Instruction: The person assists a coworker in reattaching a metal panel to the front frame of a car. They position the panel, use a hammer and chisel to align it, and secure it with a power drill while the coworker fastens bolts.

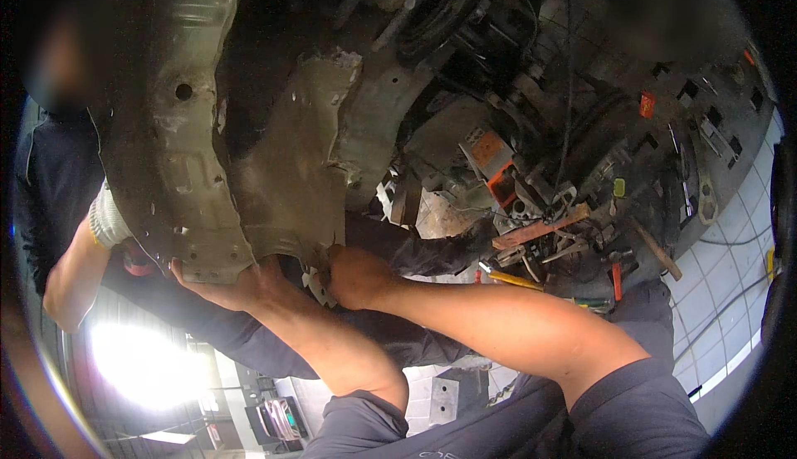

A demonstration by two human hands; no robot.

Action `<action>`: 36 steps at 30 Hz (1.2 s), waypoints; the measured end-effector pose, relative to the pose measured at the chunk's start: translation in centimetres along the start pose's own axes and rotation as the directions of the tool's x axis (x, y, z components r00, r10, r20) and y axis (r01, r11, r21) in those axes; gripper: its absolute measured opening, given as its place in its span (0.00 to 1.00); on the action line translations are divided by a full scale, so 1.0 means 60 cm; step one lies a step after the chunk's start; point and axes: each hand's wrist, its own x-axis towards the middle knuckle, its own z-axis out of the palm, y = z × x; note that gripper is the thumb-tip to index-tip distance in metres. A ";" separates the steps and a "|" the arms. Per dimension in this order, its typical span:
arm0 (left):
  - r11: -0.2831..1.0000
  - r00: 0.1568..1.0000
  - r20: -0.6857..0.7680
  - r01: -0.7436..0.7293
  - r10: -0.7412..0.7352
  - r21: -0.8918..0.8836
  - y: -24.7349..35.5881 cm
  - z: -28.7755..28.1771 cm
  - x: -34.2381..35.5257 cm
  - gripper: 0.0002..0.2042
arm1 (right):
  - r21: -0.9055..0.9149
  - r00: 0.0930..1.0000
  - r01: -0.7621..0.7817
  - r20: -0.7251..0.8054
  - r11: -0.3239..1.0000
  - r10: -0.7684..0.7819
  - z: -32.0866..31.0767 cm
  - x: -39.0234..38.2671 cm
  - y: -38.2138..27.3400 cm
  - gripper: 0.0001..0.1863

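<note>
A large, bent sheet-metal car body panel (193, 152), dull grey-green with holes and ragged edges, stands tall in front of me. My left hand (228, 286) is closed around its lower edge, thumb side up and palm beneath. At the lower corner further right, my right hand (359, 278) is curled into a fist against the panel's edge. A small pale metal flap (319, 287) sticks out beside its fingers. Most fingertips of both hands are hidden behind the metal. Past the panel's left edge, another person's forearm rises to a white knitted glove (106, 217) touching that edge.
Tools and scrap crowd the right side: a wooden block (541, 228), a wooden-handled tool (656, 247), a spanner (706, 200) and an orange-grey box (488, 160). A dark cable (569, 85) hangs above them. White floor tiles (722, 280) show at right; a bright lamp (149, 368) glares lower left.
</note>
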 end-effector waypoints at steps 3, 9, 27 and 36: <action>0.998 0.997 -0.057 -0.040 0.043 0.057 0.001 0.015 -0.008 0.28 | -0.021 0.999 -0.011 0.050 1.000 0.012 -0.023 -0.013 -0.019 0.20; 0.996 0.993 -0.113 -0.025 0.034 0.081 0.004 0.012 -0.005 0.29 | -0.033 0.999 0.009 0.034 0.999 -0.008 -0.006 -0.005 -0.011 0.22; 0.998 0.995 -0.104 -0.003 0.008 0.055 0.003 0.018 -0.005 0.29 | -0.056 0.999 -0.028 0.024 0.998 0.029 0.004 0.005 -0.001 0.24; 0.994 0.983 -0.182 -0.015 0.036 0.111 0.004 0.040 -0.010 0.30 | -0.046 1.000 0.024 0.010 0.999 -0.023 0.008 0.005 0.006 0.24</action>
